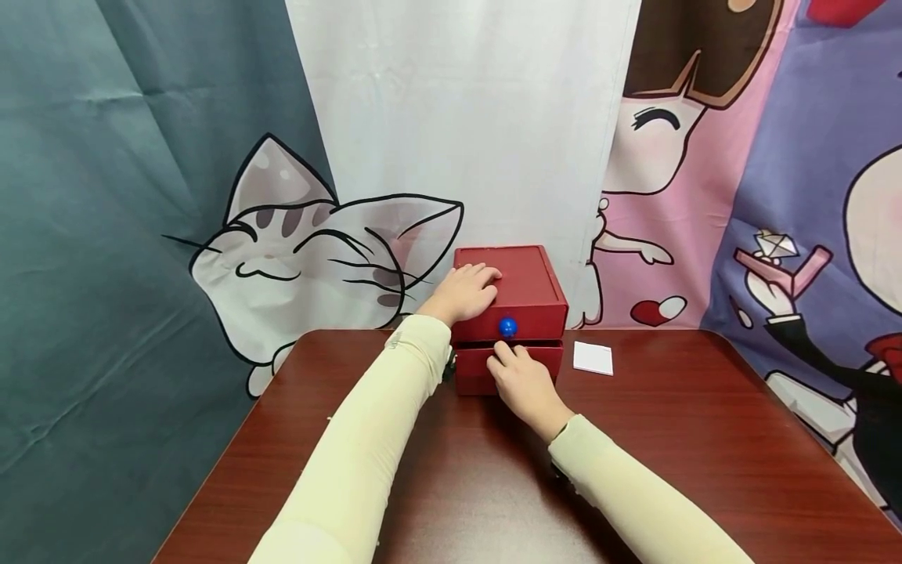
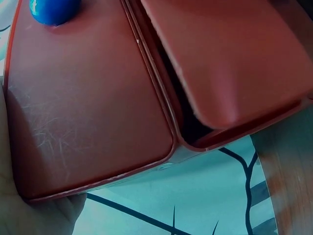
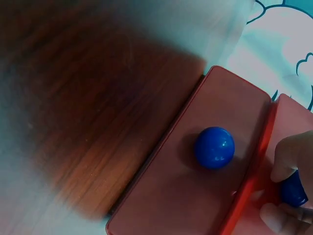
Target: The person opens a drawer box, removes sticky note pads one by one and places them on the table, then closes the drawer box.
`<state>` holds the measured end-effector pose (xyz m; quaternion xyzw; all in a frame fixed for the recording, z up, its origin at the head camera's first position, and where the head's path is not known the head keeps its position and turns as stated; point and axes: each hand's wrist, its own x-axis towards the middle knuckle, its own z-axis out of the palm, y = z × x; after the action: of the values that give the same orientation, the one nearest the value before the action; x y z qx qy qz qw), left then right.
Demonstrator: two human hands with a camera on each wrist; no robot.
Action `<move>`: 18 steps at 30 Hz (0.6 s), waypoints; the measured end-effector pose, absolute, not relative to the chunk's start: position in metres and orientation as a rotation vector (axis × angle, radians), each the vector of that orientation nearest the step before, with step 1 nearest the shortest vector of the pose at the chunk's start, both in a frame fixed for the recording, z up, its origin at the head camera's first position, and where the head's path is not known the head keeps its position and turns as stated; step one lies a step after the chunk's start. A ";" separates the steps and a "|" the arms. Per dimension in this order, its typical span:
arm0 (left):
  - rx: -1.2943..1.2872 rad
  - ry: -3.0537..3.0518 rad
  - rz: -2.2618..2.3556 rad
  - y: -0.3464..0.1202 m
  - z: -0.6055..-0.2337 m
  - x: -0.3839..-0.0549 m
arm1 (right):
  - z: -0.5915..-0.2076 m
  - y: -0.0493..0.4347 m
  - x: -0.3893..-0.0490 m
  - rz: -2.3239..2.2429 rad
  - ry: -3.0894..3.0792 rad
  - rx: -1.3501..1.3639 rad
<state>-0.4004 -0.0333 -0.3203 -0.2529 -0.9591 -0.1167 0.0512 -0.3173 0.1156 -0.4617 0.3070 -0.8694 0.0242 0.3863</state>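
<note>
A red two-drawer box [image 1: 524, 270] stands at the back of the table. My left hand [image 1: 465, 294] rests over its top left edge, fingers lying on the lid; in the left wrist view part of that hand [image 2: 46, 213] shows at the box's corner. The upper drawer [image 2: 88, 98] is closed and has a round blue knob [image 1: 508, 327]. The lower drawer [image 2: 234, 58] stands slightly out, with a dark gap along its upper edge. My right hand [image 1: 523, 385] pinches the lower drawer's blue knob [image 3: 293, 190] between thumb and fingers, partly covering it.
A small white paper pad [image 1: 593, 358] lies on the brown table [image 1: 676, 439] to the right of the box. A small dark object [image 1: 449, 366] shows beside the box's left side. Behind hangs a printed cartoon curtain [image 1: 458, 117].
</note>
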 end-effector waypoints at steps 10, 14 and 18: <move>-0.779 -2.917 -0.389 -0.036 -0.320 -0.401 | -0.461 0.116 -0.301 0.065 -2.198 0.812; -0.789 -2.917 -0.377 -0.036 -0.323 -0.403 | -0.460 0.116 -0.295 0.067 -2.215 0.814; -0.789 -2.914 -0.375 -0.034 -0.324 -0.404 | -0.459 0.117 -0.290 0.056 -2.219 0.808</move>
<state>-0.4038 -0.0345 -0.3235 -0.2589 -0.9567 -0.1230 0.0496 -0.2899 0.1169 -0.4595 0.3164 -0.8690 0.0218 0.3797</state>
